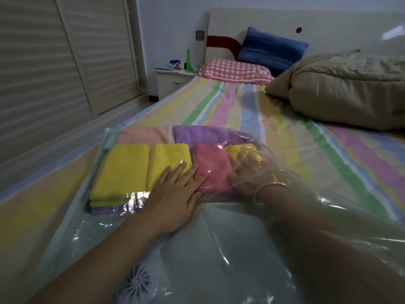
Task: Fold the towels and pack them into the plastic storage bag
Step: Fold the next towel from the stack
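bag: clear plastic storage bag [219, 249], flat on striped bedsheet [241, 110]
towels: folded yellow towels [122, 170] and pink towel [212, 163], inside the bag at the fingertips
left hand [175, 194]: on top of the bag, fingers straight, pressing
right hand [247, 172]: inside the bag, fingers spread flat

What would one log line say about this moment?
left hand: flat atop plastic storage bag | right hand: inside bag, flat on folded towels | bag: lying on striped bed
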Demonstrator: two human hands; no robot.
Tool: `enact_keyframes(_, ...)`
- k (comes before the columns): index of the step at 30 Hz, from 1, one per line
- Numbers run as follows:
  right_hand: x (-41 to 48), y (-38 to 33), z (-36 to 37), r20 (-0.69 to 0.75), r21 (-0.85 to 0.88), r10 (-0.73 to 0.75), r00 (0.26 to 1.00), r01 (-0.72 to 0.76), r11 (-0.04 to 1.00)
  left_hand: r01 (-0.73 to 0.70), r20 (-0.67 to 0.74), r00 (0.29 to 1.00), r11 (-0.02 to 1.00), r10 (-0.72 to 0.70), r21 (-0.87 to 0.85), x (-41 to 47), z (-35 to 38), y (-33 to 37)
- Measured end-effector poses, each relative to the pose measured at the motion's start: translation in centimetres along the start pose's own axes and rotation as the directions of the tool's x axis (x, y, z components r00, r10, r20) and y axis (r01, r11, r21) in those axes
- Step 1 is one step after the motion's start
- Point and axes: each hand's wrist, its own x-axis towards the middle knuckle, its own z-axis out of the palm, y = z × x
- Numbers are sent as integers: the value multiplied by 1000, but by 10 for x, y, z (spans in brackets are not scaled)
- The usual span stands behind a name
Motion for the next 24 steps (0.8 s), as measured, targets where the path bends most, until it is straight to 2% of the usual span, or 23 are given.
enact_keyframes(4,7,-5,7,23,-85,6,1000,-4,996,10,38,999,998,-13,68,-1,-5,2)
enact_keyframes(7,-19,-10,-2,14,50,104,995,-104,993,53,12,998,993,-54,107,-5,-22,14)
enact_keyframes(9,-52,-15,-8,64,194,156,986,-166,967,78,-15,997,995,-77,67,-12,-33,28)
enact_keyframes(11,-93,-20,-12,138,242,158,978,-187,952,97,-2,995,994,-97,-40,-20,-46,47)
enact_keyframes(14,-167,-22,-18,278,229,121,953,-188,955,123,119,987,980,-105,-154,-34,-69,87)
enact_keyframes(15,-192,-25,-16,282,203,121,952,-182,962,117,154,984,980,-92,-161,-38,-75,100)
enact_keyframes(19,-286,-40,-15,79,205,80,994,-95,974,63,265,964,969,3,-240,-61,-99,159)
enact_keyframes(20,-302,-39,-10,19,216,47,999,-50,975,49,284,958,965,27,-258,-68,-104,174)
enact_keyframes(22,-333,-31,-8,1,224,-22,1000,21,974,22,296,953,960,64,-280,-83,-113,200)
enact_keyframes(24,-369,-15,-7,-95,248,-131,987,151,957,-12,277,957,962,91,-274,-98,-120,224)
